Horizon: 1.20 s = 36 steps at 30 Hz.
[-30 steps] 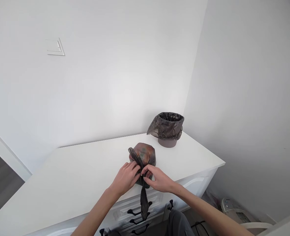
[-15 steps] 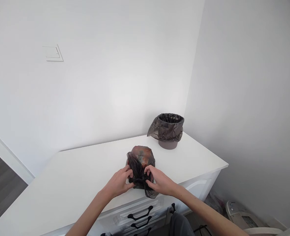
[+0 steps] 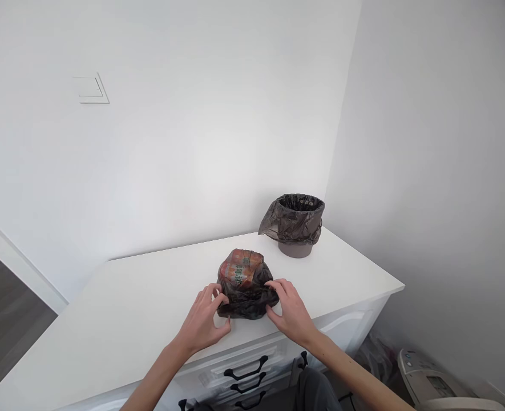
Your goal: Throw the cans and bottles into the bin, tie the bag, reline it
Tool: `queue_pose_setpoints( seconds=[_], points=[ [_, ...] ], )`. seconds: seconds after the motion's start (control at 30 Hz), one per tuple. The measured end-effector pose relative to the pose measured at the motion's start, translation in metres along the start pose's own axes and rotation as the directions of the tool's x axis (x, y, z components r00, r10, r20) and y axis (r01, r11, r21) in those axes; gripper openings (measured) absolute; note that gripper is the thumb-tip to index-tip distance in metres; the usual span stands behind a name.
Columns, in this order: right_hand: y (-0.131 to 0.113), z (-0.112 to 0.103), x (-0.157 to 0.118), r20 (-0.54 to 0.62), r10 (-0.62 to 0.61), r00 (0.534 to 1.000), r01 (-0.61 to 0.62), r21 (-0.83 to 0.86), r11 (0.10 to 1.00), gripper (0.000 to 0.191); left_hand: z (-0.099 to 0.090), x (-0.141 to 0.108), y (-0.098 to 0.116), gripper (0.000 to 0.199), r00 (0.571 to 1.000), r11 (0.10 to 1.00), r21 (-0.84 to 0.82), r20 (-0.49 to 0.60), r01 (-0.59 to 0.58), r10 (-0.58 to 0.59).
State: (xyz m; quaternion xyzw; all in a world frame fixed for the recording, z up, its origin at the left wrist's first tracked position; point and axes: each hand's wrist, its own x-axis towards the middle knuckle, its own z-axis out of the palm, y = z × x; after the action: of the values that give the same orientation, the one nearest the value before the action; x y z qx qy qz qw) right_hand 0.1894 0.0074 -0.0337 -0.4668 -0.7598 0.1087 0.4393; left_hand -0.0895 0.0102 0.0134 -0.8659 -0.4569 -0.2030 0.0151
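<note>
A thin black plastic bag (image 3: 247,308) lies bunched on the white countertop, near its front edge. Through its film shows a reddish-orange package (image 3: 240,268) with green printed characters. My left hand (image 3: 205,319) is at the bag's left side, fingers curved and apart from the thumb, the fingertips by the film. On the opposite side, my right hand (image 3: 290,308) rests its fingertips against the bag, thumb spread lower down. Neither hand has closed around it. Behind and to the right stands a brown bin (image 3: 295,250) lined with a black bag (image 3: 295,225) folded over its rim.
The white cabinet top (image 3: 158,302) runs along a plain wall with a switch plate (image 3: 93,88). Below its front edge are drawers with black handles (image 3: 247,368). A beige appliance (image 3: 434,379) stands low at the right, beside clear plastic (image 3: 376,354).
Both hands have loosened from the gathered black plastic and moved apart to the bag's sides. The bunched top that stuck up is now flattened toward the front, and more of the package's print shows.
</note>
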Motion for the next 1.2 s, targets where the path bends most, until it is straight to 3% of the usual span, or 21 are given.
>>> queue_pose_setpoints(
  seconds=[0.07,0.17,0.23,0.3,0.4,0.5,0.53,0.67,0.77,0.83,0.87,0.93,1.0,1.03,1.1,1.2],
  points=[
    [-0.006,0.001,0.003,0.018,-0.053,0.998,0.054,-0.052,0.997,0.043,0.001,0.003,0.013,0.017,0.998,0.999,-0.032,-0.055,-0.008,0.006],
    [-0.007,0.003,0.006,0.009,-0.031,0.999,0.031,0.008,0.999,0.033,0.001,0.005,0.022,0.009,0.988,0.991,-0.121,-0.135,0.064,-0.081],
    [-0.003,0.002,0.006,-0.026,0.056,0.998,-0.051,0.148,0.988,0.030,-0.001,0.003,0.020,0.017,0.959,0.955,-0.242,-0.183,0.171,-0.218],
    [0.000,-0.001,0.005,-0.043,0.199,0.979,-0.175,0.323,0.930,0.030,-0.004,0.000,0.016,0.026,0.895,0.873,-0.382,-0.200,0.304,-0.399],
    [0.000,-0.006,0.000,-0.010,0.442,0.897,-0.377,0.505,0.776,0.042,-0.006,-0.008,0.009,0.037,0.790,0.761,-0.488,-0.207,0.428,-0.577],
    [-0.005,-0.009,-0.003,0.019,0.620,0.785,-0.528,0.544,0.652,0.054,-0.008,-0.014,0.011,0.037,0.755,0.731,-0.508,-0.216,0.455,-0.619],
    [-0.008,-0.011,-0.003,0.024,0.641,0.767,-0.547,0.547,0.634,0.056,-0.010,-0.016,0.015,0.036,0.752,0.722,-0.521,-0.210,0.454,-0.625],
    [-0.017,-0.030,-0.007,-0.030,0.575,0.817,-0.462,0.563,0.685,0.049,-0.032,-0.025,0.037,0.036,0.772,0.694,-0.574,-0.159,0.435,-0.615],
    [-0.031,-0.047,-0.021,-0.336,0.506,0.794,-0.339,0.446,0.828,0.044,-0.056,-0.034,0.050,0.038,0.773,0.702,-0.553,-0.153,0.449,-0.615],
    [-0.047,-0.053,-0.032,-0.516,0.286,0.807,-0.173,0.257,0.951,0.040,-0.071,-0.038,0.057,0.038,0.773,0.716,-0.525,-0.160,0.460,-0.614],
    [-0.057,-0.052,-0.035,-0.502,0.128,0.855,-0.047,0.172,0.984,0.037,-0.077,-0.039,0.060,0.039,0.778,0.725,-0.512,-0.160,0.461,-0.608],
    [-0.077,-0.046,-0.035,-0.266,-0.156,0.951,0.193,0.121,0.974,0.037,-0.086,-0.038,0.067,0.041,0.795,0.738,-0.498,-0.147,0.455,-0.589],
    [-0.090,-0.033,-0.025,0.037,-0.287,0.957,0.277,0.167,0.946,0.039,-0.092,-0.034,0.074,0.045,0.808,0.744,-0.504,-0.143,0.438,-0.572],
    [-0.092,-0.026,-0.018,0.144,-0.287,0.947,0.262,0.170,0.950,0.037,-0.094,-0.033,0.077,0.046,0.809,0.747,-0.508,-0.153,0.428,-0.567],
    [-0.087,-0.012,-0.005,0.245,-0.202,0.948,0.178,0.119,0.977,0.030,-0.099,-0.031,0.078,0.046,0.800,0.760,-0.503,-0.199,0.413,-0.566],
    [-0.062,0.002,0.003,0.183,-0.043,0.982,0.035,0.051,0.998,0.033,-0.108,-0.035,0.069,0.046,0.752,0.779,-0.456,-0.296,0.431,-0.589]
  ],
)
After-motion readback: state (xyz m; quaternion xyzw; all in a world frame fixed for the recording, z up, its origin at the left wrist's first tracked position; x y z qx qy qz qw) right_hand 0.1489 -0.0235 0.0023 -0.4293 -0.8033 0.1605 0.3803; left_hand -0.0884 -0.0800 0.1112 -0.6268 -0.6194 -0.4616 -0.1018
